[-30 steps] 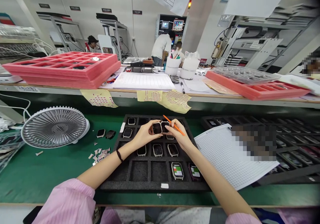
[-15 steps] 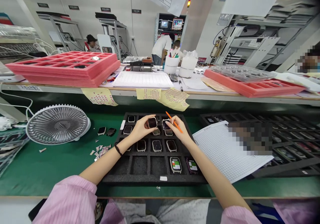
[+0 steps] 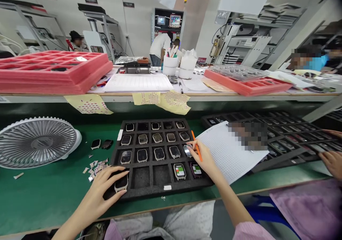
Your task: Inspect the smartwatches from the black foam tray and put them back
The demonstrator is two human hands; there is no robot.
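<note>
While curled over a black smartwatch (image 3: 121,183) in the near left cell of a foam tray (image 3: 141,177), left grip (image 3: 97,190) closed; right grip (image 3: 204,158) pinching an orange pen (image 3: 197,151). Beyond, on the green surface (image 3: 40,197), a round fan (image 3: 37,142); farther, pink foam trays (image 3: 53,76), then wall-mounted control screens (image 3: 175,20).

Across from me on the raised bench (image 3: 203,98), stacked pink foam trays (image 3: 53,74) sit at the left, with a ruled notebook (image 3: 138,83) at its middle. White cups (image 3: 169,66) hold pens behind that, and a clear plastic tray (image 3: 237,72) lies on a pink tray (image 3: 248,88) at the right. Dotted yellow sheets (image 3: 88,103) hang from the bench's front edge, and a grey desk fan (image 3: 37,142) stands below its left end.
</note>
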